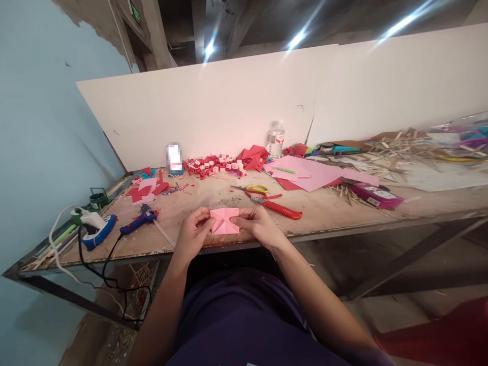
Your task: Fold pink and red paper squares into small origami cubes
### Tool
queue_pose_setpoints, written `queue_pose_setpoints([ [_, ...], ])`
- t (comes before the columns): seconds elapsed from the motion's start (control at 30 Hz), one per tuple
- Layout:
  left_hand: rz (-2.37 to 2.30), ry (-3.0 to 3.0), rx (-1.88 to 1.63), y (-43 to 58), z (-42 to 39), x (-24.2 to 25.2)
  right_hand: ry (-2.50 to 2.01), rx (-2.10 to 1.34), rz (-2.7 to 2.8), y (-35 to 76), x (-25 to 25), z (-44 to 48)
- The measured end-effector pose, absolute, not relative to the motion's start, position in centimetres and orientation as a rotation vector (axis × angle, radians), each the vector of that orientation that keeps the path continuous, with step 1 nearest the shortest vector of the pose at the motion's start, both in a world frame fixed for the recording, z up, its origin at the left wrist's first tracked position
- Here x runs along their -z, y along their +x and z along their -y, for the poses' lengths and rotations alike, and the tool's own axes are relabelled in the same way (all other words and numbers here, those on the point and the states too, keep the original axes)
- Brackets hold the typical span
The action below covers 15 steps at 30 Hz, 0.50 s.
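Your left hand [192, 235] is pinching the left edge of a folded pink paper [224, 221], fingers curled shut on it. Your right hand [259, 226] is gripping the opposite edge the same way. The paper is sitting between both hands, over the near edge of the table [213, 195]. Your fingers are hiding its underside, so whether it is touching the wood cannot be told. Creases are showing on its face, too small to read.

Just beyond your right hand a red-handled cutter [284, 209] is lying, with yellow-handled scissors [256, 190] past it. Out to the side of your left hand a blue glue gun [137, 222] is resting, its cord trailing off the table edge. Far beyond both hands, small red paper pieces [213, 165] are lying heaped near the white board [229, 101]. The upright object [174, 159] beside them is blurred and cannot be identified.
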State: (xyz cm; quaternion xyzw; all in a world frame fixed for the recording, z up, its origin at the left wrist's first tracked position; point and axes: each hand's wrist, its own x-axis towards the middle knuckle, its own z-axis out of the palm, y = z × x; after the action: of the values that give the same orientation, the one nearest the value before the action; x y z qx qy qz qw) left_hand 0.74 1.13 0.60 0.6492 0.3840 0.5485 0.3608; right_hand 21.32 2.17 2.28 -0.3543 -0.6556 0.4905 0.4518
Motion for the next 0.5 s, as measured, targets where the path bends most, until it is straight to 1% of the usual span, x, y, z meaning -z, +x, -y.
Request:
queue_pose_setpoints([
  [0.3,-0.918,1.547,-1.442,0.6,-0.8,-0.9,-0.78,-1.245,1.503,21.4,-2.1,-2.3],
  [0.5,-0.946,1.652,-1.381,1.0,-0.2,-1.6,-0.794,-1.173,1.573,21.4,-2.4,-2.0],
])
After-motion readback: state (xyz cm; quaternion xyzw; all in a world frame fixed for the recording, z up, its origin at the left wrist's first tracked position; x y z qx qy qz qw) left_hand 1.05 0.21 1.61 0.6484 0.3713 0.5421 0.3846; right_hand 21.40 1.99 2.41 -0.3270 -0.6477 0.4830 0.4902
